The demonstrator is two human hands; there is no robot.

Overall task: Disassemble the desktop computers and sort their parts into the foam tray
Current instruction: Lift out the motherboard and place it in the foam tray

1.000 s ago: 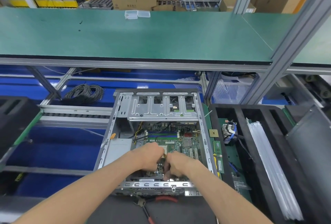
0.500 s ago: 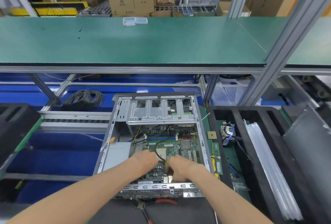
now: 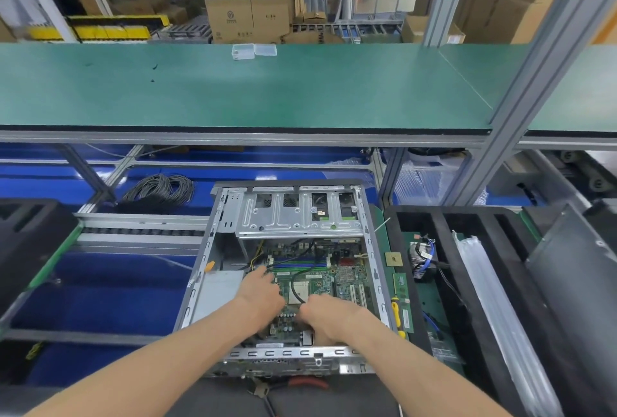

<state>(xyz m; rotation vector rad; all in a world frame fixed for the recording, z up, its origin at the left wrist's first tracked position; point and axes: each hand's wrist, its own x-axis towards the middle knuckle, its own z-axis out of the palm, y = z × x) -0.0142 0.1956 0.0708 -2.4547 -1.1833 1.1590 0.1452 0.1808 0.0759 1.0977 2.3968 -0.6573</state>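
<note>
No legible text; perhaps a logo on the cardboard box (image 3: 230, 17).

One open computer case (image 3: 213, 269), one motherboard (image 3: 320, 269), two hands, one foam tray (image 3: 434, 216), two clear boxes (image 3: 254, 50), one cable coil (image 3: 160, 189)

1. Two bare forearms enter from the bottom edge, with no sleeve on either as far as the frame shows
2. The left hand (image 3: 258, 296) wears no glove, ring or watch
3. The right hand (image 3: 329, 316) is likewise ungloved, its wrist without a band or strap
4. No markings or tattoos show on the forearms
5. The fingertips are hidden, so the nails cannot be judged
</note>
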